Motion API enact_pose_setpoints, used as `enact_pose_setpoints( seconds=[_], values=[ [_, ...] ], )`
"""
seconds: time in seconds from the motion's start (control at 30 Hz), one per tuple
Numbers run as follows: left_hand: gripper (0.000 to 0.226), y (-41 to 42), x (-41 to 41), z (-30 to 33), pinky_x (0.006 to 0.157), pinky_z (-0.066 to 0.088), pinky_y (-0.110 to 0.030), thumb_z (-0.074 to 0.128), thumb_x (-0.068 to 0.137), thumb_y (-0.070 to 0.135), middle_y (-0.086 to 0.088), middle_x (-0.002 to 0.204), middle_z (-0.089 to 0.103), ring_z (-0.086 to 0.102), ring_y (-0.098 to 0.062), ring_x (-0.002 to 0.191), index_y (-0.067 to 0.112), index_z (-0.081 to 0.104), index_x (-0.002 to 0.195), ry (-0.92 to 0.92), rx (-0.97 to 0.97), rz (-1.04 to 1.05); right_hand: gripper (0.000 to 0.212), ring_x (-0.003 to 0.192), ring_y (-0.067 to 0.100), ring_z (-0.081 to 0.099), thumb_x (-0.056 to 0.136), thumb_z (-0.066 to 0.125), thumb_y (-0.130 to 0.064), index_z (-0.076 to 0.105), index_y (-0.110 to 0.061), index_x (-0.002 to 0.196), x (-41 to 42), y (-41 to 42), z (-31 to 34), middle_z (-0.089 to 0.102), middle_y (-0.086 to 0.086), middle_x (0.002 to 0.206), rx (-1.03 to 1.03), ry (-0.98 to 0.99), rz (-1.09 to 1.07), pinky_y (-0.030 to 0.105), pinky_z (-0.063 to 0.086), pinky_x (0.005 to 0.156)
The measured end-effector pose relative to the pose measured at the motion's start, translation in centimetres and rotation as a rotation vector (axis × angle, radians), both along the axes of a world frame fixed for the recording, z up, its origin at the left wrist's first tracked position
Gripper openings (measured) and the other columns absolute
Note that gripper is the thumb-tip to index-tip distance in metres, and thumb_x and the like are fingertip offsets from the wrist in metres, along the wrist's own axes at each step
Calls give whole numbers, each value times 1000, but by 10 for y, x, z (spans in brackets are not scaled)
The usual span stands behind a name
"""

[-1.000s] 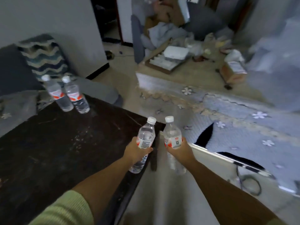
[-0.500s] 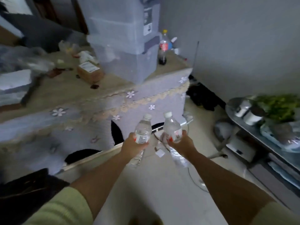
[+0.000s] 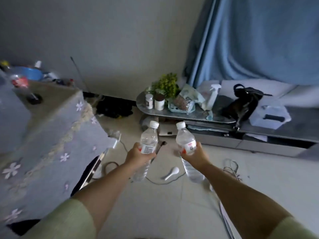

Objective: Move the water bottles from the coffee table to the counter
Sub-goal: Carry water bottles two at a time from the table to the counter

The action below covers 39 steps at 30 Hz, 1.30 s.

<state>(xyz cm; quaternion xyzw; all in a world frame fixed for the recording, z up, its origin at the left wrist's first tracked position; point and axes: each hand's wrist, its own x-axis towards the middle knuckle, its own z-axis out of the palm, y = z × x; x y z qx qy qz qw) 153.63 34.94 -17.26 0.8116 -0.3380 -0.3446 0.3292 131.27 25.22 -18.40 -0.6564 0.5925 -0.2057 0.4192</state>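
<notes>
My left hand point(image 3: 138, 155) grips a clear water bottle point(image 3: 148, 141) with a white cap and a red-and-white label, held upright over the floor. A second, matching water bottle point(image 3: 185, 140) sits in my right hand point(image 3: 194, 156), tilted slightly left at the top. Both bottles hang side by side in front of me, a short gap between them. A low grey counter point(image 3: 198, 115) with a rounded metal-topped end stands just beyond the bottles, along the wall and curtain. The coffee table is out of view.
A cloth-covered table point(image 3: 57, 135) with flower print fills the left. The counter carries jars point(image 3: 156, 101), a green plant point(image 3: 166, 85), a spray bottle point(image 3: 213, 95), a black bag point(image 3: 243, 104) and a white container point(image 3: 271, 116). A white spoon point(image 3: 170, 172) and cables point(image 3: 231, 168) lie on the floor.
The view has swung right, from the dark coffee table past the cloth-covered table to the low counter. Both hands have kept their bottles and spread slightly apart.
</notes>
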Motion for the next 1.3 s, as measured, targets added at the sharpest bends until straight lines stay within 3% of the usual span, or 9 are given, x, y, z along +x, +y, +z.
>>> enact_pose_setpoints(
  seconds=[0.1, 0.2, 0.33, 0.53, 0.7, 0.87, 0.97, 1.1, 1.3],
  values=[
    [54, -31, -19, 1, 73, 46, -26, 83, 64, 42, 5, 98, 66, 61, -17, 84, 27, 52, 106, 4, 3, -114, 49, 67, 7, 57, 74, 78, -36, 45, -18, 105, -36, -6, 2, 59, -8, 78, -29, 14, -145, 23, 41, 56],
    [62, -61, -46, -1, 74, 42, -22, 85, 60, 43, 5, 102, 67, 62, -16, 88, 21, 57, 112, 12, 12, -214, 49, 73, 16, 64, 74, 79, -38, 51, -14, 106, -76, -7, 5, 66, -2, 83, -46, 5, -272, 27, 46, 64],
    [61, -95, -102, -1, 79, 49, -26, 86, 59, 43, 5, 103, 68, 65, -17, 92, 25, 56, 108, 22, 16, -383, 49, 69, 10, 61, 72, 79, -38, 50, -17, 105, -138, -1, 5, 64, -4, 82, -65, 1, -471, 22, 40, 54],
    [56, -134, -191, 3, 58, 39, -20, 84, 56, 47, 15, 85, 62, 58, -6, 72, 32, 50, 98, -5, 9, -573, 49, 70, 8, 60, 70, 79, -41, 47, -20, 101, -224, 6, 3, 63, -5, 83, -29, -24, -670, 23, 41, 53],
    [51, -170, -277, 2, 73, 47, -26, 86, 61, 37, 10, 86, 62, 62, -14, 79, 32, 47, 92, 46, 16, -662, 48, 72, 9, 60, 71, 81, -36, 48, -19, 101, -306, 0, 4, 63, -4, 83, -34, -33, -751, 25, 42, 56],
    [45, -193, -354, 7, 56, 39, -21, 85, 64, 37, 16, 81, 59, 54, -1, 70, 34, 44, 84, 67, 2, -735, 50, 74, 12, 61, 71, 81, -36, 48, -17, 104, -376, -4, 5, 63, -2, 86, -33, -39, -833, 26, 45, 58],
    [47, -204, -398, -2, 70, 44, -24, 84, 65, 38, 10, 91, 63, 60, -9, 78, 33, 50, 97, 99, 43, -794, 52, 83, 21, 64, 72, 80, -37, 48, -15, 106, -411, -6, -2, 64, 3, 90, -36, -102, -915, 38, 53, 74],
    [56, -213, -443, -16, 81, 49, -27, 84, 65, 40, 6, 102, 67, 63, -17, 92, 23, 56, 111, 91, 84, -879, 52, 86, 24, 66, 72, 80, -37, 51, -12, 108, -439, -9, -14, 66, 5, 90, -15, -148, -968, 39, 54, 75],
    [59, -265, -520, -26, 91, 52, -35, 83, 65, 40, -2, 108, 68, 65, -21, 99, 18, 59, 115, 68, 97, -1032, 51, 88, 26, 65, 72, 81, -31, 53, -11, 110, -492, -39, -24, 66, 9, 95, 30, -122, -1032, 42, 55, 80]
  ],
)
